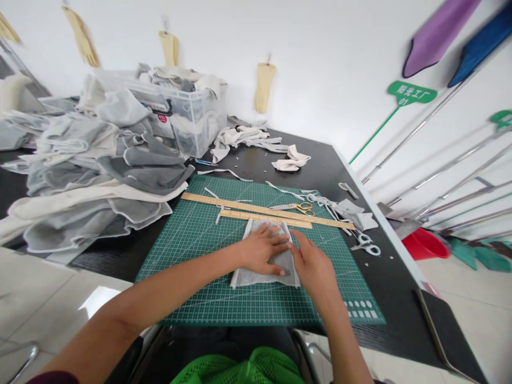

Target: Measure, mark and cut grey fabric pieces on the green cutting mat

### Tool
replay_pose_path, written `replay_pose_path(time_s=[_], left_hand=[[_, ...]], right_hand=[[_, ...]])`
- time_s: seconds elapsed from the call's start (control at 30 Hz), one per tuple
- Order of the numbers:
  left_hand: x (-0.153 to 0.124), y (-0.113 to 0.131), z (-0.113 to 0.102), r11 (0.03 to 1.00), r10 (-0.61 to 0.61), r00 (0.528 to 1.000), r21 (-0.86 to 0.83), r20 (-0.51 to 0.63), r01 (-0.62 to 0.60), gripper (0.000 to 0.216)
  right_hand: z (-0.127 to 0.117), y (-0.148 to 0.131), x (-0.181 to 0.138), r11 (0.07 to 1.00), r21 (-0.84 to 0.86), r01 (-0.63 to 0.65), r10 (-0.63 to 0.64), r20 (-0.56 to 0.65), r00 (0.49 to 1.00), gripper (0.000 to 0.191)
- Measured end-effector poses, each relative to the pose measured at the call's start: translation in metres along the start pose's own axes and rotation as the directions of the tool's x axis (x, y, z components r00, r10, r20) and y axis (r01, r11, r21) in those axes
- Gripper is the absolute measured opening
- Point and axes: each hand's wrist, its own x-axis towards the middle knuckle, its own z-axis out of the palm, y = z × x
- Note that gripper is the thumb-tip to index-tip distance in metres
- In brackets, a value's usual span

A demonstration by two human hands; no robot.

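Observation:
A small grey folded cloth piece point(280, 261) lies on the green cutting mat point(200, 256). My left hand point(262, 249) rests flat on top of it, fingers stretched out and pressing it down. My right hand point(314, 266) lies at the cloth's right edge, fingers extended and touching the fabric near the left hand's fingertips. Neither hand grips anything. Just beyond the cloth lie two wooden rulers point(264, 210) across the mat.
Gold-handled scissors point(302, 208) and white-handled scissors point(366, 245) lie to the right of the rulers among cloth scraps. A big heap of grey and cream fabric point(92, 170) fills the left. A clear bin point(192, 114) stands behind. A red bucket point(424, 244) sits beyond the table's right edge.

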Motion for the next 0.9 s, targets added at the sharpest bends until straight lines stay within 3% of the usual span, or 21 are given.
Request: replay_pose_path(time_s=[0.17,0.33,0.47,0.63,0.9], left_hand=[[-0.003,0.000,-0.004,0.999,0.002,0.999,-0.037,0.046,0.000,0.103],[-0.004,0.003,-0.008,0.997,-0.018,0.995,-0.067,0.098,0.025,0.100],[-0.006,0.009,-0.007,0.995,-0.029,0.992,-0.095,0.127,0.041,0.099],[-0.006,0.021,-0.005,0.993,-0.007,0.990,-0.120,0.140,0.024,0.098],[-0.007,0.030,-0.001,0.995,0.033,0.994,-0.102,0.108,-0.022,0.099]], right_hand=[[-0.005,0.018,0.044,0.996,0.053,0.072,-0.069,-0.057,0.996,0.033],[0.026,0.053,0.082,0.994,-0.020,0.110,-0.108,0.094,0.990,0.033],[0.038,0.062,0.080,0.992,-0.059,0.113,-0.107,0.087,0.990,0.037],[0.029,0.064,0.075,0.992,-0.120,0.042,-0.034,0.066,0.997,0.019],[0.027,0.071,0.075,0.999,-0.044,0.018,-0.016,0.057,0.998,0.013]])
